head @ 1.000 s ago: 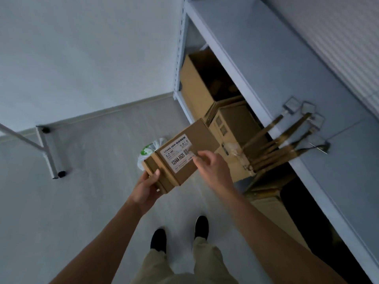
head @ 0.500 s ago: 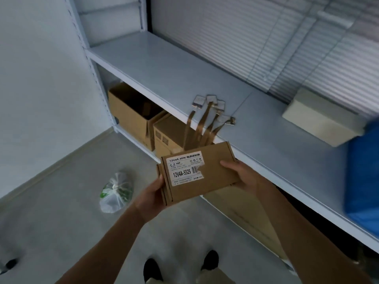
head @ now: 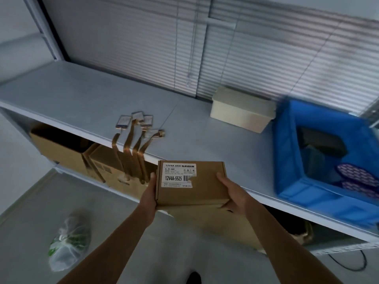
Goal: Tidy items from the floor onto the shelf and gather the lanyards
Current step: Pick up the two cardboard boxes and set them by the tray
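Observation:
A small brown cardboard box (head: 202,188) with a white label reading 12V4A-5525 is held level at the front edge of the grey shelf (head: 86,99). My left hand (head: 148,194) grips its left side and my right hand (head: 232,192) grips its right side. Several brown lanyards (head: 133,144) with badge holders lie on the shelf, their straps hanging over the front edge just left of the box. A clear plastic bag (head: 68,242) with green contents lies on the floor at lower left.
A blue crate (head: 297,191) holding dark items stands on the shelf at right, with a cream box (head: 242,110) behind it to the left. Cardboard boxes (head: 61,148) fill the lower shelf. Window blinds hang behind the shelf. A black cable lies on the floor at right.
The view has swung right and up from the floor to the shelf. Both hands have carried the box up to the shelf's front edge and turned it level.

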